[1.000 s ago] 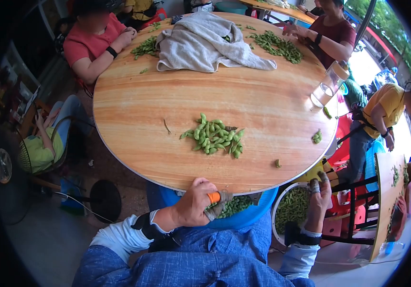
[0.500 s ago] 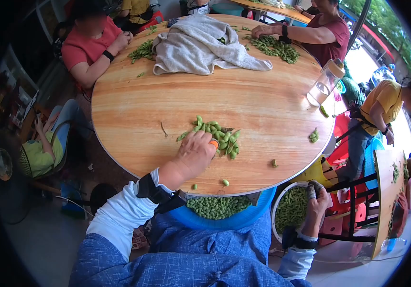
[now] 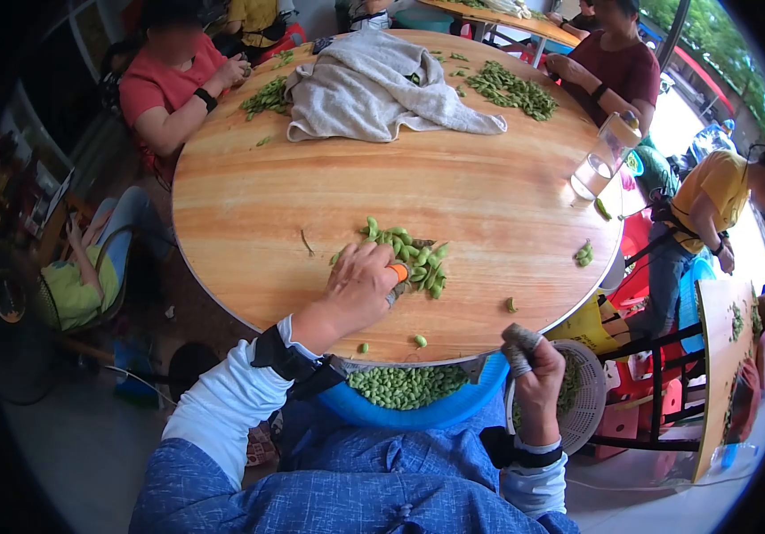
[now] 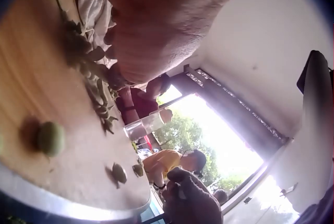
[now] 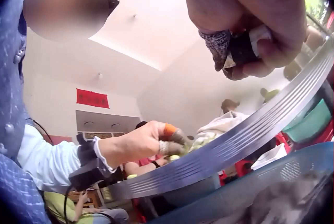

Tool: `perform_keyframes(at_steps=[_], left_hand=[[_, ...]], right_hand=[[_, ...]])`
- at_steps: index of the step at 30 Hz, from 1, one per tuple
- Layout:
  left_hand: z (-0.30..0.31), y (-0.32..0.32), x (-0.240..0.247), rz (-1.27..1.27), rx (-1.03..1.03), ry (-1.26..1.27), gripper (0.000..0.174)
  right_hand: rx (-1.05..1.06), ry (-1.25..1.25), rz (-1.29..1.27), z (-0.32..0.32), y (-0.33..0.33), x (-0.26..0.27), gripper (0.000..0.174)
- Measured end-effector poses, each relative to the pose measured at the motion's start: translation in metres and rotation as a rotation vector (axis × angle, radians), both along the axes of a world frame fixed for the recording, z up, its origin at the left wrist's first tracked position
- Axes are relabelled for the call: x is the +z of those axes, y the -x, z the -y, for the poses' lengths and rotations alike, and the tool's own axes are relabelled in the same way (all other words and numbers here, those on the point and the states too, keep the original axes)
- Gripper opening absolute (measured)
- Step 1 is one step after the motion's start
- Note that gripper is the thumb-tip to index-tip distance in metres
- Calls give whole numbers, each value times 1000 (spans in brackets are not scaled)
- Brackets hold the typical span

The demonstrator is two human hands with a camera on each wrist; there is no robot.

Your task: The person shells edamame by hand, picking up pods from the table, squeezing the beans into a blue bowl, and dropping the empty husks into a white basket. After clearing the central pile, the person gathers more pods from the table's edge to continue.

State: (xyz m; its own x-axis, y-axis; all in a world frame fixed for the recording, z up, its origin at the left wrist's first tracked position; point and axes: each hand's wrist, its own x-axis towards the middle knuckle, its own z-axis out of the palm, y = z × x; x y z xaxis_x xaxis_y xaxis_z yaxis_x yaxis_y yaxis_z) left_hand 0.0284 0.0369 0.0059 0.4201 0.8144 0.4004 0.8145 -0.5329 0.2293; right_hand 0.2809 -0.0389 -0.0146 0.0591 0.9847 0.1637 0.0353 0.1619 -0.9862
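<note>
Beside the pile of green pods [image 3: 420,263], my left hand [image 3: 356,289] has its fingers curled down, with orange tape on one finger. In the right wrist view the taped fingertips of my left hand [image 5: 143,143] pinch at pale green pods; the exact pod is unclear. My right hand [image 3: 538,381], some fingers wrapped, is raised by the table's near edge with its fingers curled; nothing plainly shows in it in the right wrist view [image 5: 250,31]. Under the edge, a blue basin [image 3: 480,392] holds shelled green beans [image 3: 405,386].
Two loose beans [image 3: 421,341] lie near the round table's [image 3: 267,205] front edge. A grey cloth [image 3: 374,89], more pods [image 3: 514,89] and a clear bottle [image 3: 591,176] stand farther back. A white basket [image 3: 589,400] is at the right. People sit around the table.
My left hand has moved from the near edge onto the pod pile, and loose beans now show near the edge. My right hand has moved left and inward from over the white basket.
</note>
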Motion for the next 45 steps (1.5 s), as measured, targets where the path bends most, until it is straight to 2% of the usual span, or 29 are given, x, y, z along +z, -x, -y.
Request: perform_keyframes(at_steps=[2, 4, 5, 8, 12, 16, 19, 22, 23, 27, 31, 34, 41, 44, 45], left_hand=[[-2, 4, 10, 36, -13, -79, 15], [-8, 12, 18, 65, 4, -150, 14], [-11, 15, 20, 80, 14, -187, 14], [-14, 22, 24, 344, 163, 92, 9], [-21, 35, 3, 807, 133, 327, 11], [-11, 37, 7, 566, 222, 260, 9], [-3, 42, 2, 572, 230, 174, 14], [14, 43, 3, 592, 186, 278, 13], [18, 43, -2, 604, 111, 260, 16], [43, 37, 19, 468, 80, 336, 21], [44, 33, 0, 181, -11, 290, 24], [39, 31, -1, 128, -41, 456, 21], [37, 30, -3, 315, 125, 557, 17], [41, 27, -5, 545, 171, 628, 15], [43, 25, -5, 739, 159, 641, 13]], right_hand=[[60, 104, -79, 2, 15, 13, 18], [87, 8, 68, -1, 22, 3, 19], [98, 55, 17, 0, 28, 7, 19], [135, 99, -8, -1, 43, 10, 18], [182, 52, 30, -3, 55, 3, 18], [209, 55, 28, -3, 63, 6, 18], [202, 84, 44, -1, 60, 8, 18], [199, 161, 43, 1, 55, 7, 18], [198, 118, 9, 1, 54, 2, 17], [204, 136, 49, 2, 50, 2, 17], [213, 132, 32, 2, 52, 1, 17], [226, 119, 32, 3, 55, 0, 17], [310, 136, 5, 6, 71, 7, 22], [421, 237, -9, 6, 74, 11, 34], [445, 251, -35, 5, 78, 10, 36]])
